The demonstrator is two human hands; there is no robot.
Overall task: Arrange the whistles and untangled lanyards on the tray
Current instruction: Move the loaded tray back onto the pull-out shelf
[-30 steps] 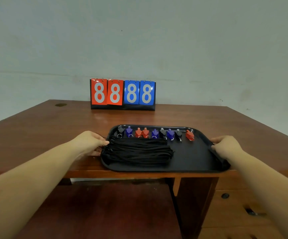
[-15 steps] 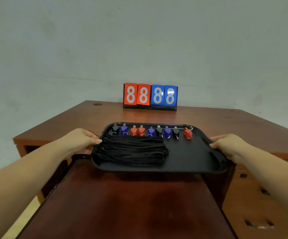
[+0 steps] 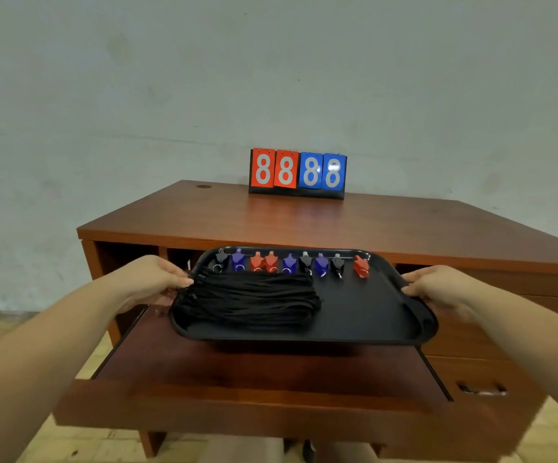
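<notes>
Above the pull-out shelf [image 3: 270, 372], both hands grip the tray [image 3: 364, 315] by its short ends, left hand [image 3: 150, 279] beside the lanyards [image 3: 250, 300], right hand [image 3: 438, 287] opposite, whistles [image 3: 289, 264] lining its far edge.

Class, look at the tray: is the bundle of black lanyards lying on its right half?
No, the black lanyards lie on the left half of the tray, beside the left hand.

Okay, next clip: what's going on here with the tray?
A person holds a black tray by its two short ends, left hand and right hand, above a pull-out wooden shelf in front of the desk. On the tray, a row of red, blue and black whistles lines the far edge, and a bundle of black lanyards lies on the left side. A scoreboard stands on the desk.
</notes>
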